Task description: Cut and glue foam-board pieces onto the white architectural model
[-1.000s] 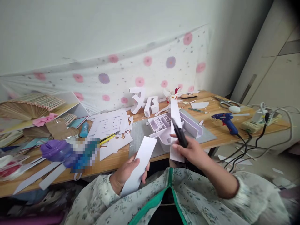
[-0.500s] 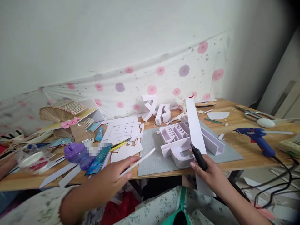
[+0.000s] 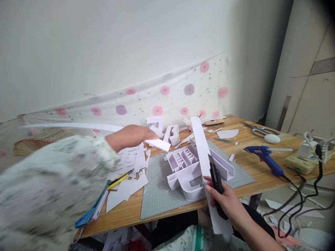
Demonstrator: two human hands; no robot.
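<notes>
My left hand is raised over the back left of the table, its fingers closed around a long white strip. The strip's other end stretches far left and bends slightly. At the front of the table my right hand grips a black utility knife with its blade pointing up. A second white strip stands tilted beside the knife, under the fingers of the same hand. Behind it, a white built-up letter shape with thin walls rests on the grey cutting mat.
A blue glue gun lies at right, near a power strip with hanging cords. Scissors are farther back. A yellow cutter and white scraps lie left of the mat. Small white letters stand behind.
My left hand has moved up and away over the table, with the long strip now stretched out to the left. My right hand still holds the knife and strip. The view has turned right.
</notes>
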